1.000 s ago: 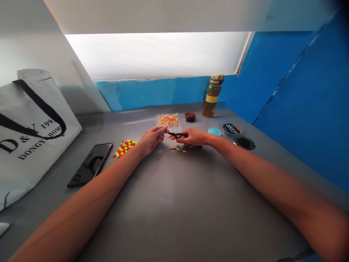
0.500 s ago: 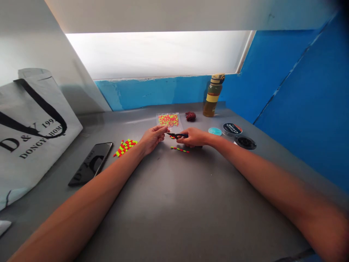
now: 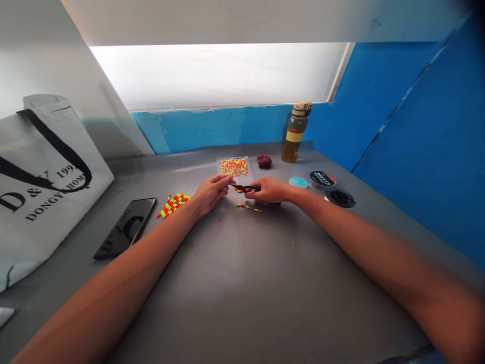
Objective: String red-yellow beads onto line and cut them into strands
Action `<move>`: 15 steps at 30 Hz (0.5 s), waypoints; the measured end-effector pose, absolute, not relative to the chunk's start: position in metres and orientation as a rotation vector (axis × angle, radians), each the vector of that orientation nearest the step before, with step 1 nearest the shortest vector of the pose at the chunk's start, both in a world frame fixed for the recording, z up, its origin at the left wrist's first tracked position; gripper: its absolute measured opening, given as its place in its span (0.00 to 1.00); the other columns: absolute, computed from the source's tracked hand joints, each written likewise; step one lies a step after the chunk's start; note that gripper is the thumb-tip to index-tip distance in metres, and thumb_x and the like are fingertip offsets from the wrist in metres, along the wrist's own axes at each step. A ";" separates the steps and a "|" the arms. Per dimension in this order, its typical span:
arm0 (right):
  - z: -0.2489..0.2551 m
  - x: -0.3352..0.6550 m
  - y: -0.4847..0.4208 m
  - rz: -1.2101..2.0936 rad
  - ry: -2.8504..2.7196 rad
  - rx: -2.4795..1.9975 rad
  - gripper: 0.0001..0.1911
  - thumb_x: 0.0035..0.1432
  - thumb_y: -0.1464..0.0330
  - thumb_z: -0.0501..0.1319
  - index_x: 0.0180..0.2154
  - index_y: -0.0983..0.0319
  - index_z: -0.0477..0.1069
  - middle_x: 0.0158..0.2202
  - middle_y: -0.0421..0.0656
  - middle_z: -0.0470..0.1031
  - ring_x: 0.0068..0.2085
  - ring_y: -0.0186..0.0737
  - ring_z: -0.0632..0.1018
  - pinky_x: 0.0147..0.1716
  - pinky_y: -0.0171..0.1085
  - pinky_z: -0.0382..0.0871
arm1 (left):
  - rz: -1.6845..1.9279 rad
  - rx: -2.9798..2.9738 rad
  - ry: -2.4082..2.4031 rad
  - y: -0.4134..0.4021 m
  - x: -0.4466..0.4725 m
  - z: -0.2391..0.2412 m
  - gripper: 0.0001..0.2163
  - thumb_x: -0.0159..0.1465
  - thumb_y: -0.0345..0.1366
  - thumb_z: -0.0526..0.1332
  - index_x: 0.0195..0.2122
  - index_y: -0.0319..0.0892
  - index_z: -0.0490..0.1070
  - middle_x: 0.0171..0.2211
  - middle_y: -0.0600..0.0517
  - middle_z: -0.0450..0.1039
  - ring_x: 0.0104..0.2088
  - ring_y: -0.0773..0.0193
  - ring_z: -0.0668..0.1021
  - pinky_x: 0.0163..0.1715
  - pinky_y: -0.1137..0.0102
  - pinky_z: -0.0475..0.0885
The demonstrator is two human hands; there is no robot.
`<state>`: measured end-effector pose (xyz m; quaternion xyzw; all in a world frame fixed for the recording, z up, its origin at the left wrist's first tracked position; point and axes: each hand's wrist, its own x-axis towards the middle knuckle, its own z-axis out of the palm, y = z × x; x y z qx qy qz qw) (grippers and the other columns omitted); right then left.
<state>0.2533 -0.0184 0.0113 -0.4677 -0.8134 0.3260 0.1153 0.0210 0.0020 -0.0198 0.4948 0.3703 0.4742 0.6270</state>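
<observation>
Right hand grips the dark pliers, left hand pinches at their nose

And here we are over the grey table [image 3: 242, 283], both hands meeting in the middle! I have the right hand [image 3: 267, 190] wrapped firmly round the dark pliers [image 3: 248, 188], their nose pointing left, right up at the other hand's fingertips; whether they touch, I cannot tell from my seat. Over to the left hand [image 3: 212, 193]: thumb and forefinger pressed together in a tight pinch, and whatever sits between them is too small for me to make out. Just below the pliers I spot a little cluster of beads [image 3: 238, 191], partly hidden, and nearer the camera a short row of beads [image 3: 250, 208], green and red, lying on the tabletop. Out beside the left forearm, a neat block of beads [image 3: 175, 206] in the same colours, with the phone [image 3: 126, 227] flat near it and the white tote bag [image 3: 45, 167] further left. Beyond the hands lies the clear packet [image 3: 234, 167], loaded with loose beads, the dark red bundle [image 3: 264, 162] just beside it, and the bottle [image 3: 294, 136] standing upright behind. On the right flank I count the pale blue disc [image 3: 298, 182], the round labelled case [image 3: 322, 178] and the black spool [image 3: 340, 198], all close together
</observation>
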 end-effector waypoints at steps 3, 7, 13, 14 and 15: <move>0.011 0.253 -0.019 0.953 -2.388 -1.380 0.20 0.61 0.54 0.61 0.45 0.62 0.78 0.22 0.40 0.73 0.22 0.35 0.73 0.22 0.32 0.60 | 1.089 1.134 0.850 0.002 0.021 -0.019 0.13 0.53 0.40 0.74 0.35 0.39 0.78 0.35 0.49 0.77 0.25 0.74 0.67 0.25 0.74 0.63; 0.011 0.253 -0.019 0.973 -2.356 -1.400 0.19 0.60 0.55 0.62 0.45 0.61 0.78 0.23 0.40 0.74 0.22 0.35 0.72 0.21 0.32 0.60 | 1.086 1.130 0.857 0.001 0.022 -0.018 0.13 0.53 0.40 0.74 0.34 0.38 0.78 0.35 0.49 0.77 0.25 0.74 0.67 0.26 0.74 0.64; 0.012 0.253 -0.019 0.966 -2.371 -1.392 0.20 0.61 0.54 0.61 0.46 0.62 0.77 0.23 0.41 0.74 0.22 0.35 0.73 0.21 0.32 0.60 | 1.080 1.119 0.840 0.000 0.021 -0.017 0.14 0.53 0.40 0.75 0.35 0.38 0.78 0.35 0.49 0.76 0.25 0.74 0.67 0.25 0.76 0.63; 0.012 0.253 -0.019 0.969 -2.371 -1.399 0.20 0.61 0.54 0.61 0.46 0.62 0.77 0.23 0.40 0.74 0.22 0.35 0.73 0.21 0.32 0.60 | 1.081 1.120 0.839 0.000 0.021 -0.018 0.14 0.53 0.40 0.75 0.35 0.38 0.78 0.34 0.50 0.76 0.25 0.75 0.67 0.25 0.76 0.63; 0.012 0.252 -0.019 0.974 -2.368 -1.406 0.21 0.60 0.54 0.61 0.46 0.62 0.77 0.23 0.40 0.73 0.22 0.35 0.73 0.21 0.32 0.60 | 1.081 1.119 0.839 0.001 0.021 -0.018 0.14 0.53 0.40 0.75 0.34 0.38 0.78 0.34 0.50 0.76 0.25 0.75 0.67 0.25 0.76 0.63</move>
